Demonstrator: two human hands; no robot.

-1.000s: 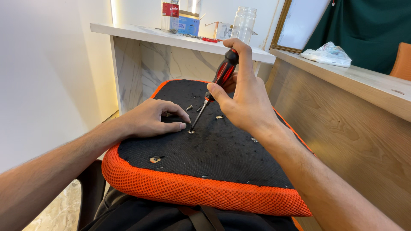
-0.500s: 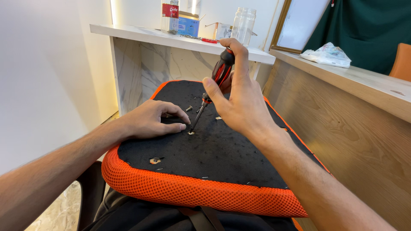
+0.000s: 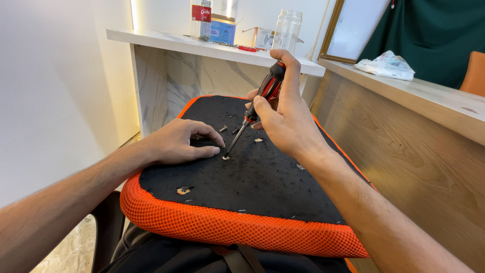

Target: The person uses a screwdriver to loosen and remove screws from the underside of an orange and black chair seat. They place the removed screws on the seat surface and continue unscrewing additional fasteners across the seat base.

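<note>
screwdriver seated in a fastener on an upturned seat cushion

the right hand clenches the red-black screwdriver, tilted so its tip sits in the screw hole; the left hand, its grip released, presses flat on the seat cushion just beside, steadying it. loose screws lie nearby.

A clear bottle with a red label, a blue box beside it, and a small open carton are noted along the top centre; a white plastic bag is seen upper right.
</note>
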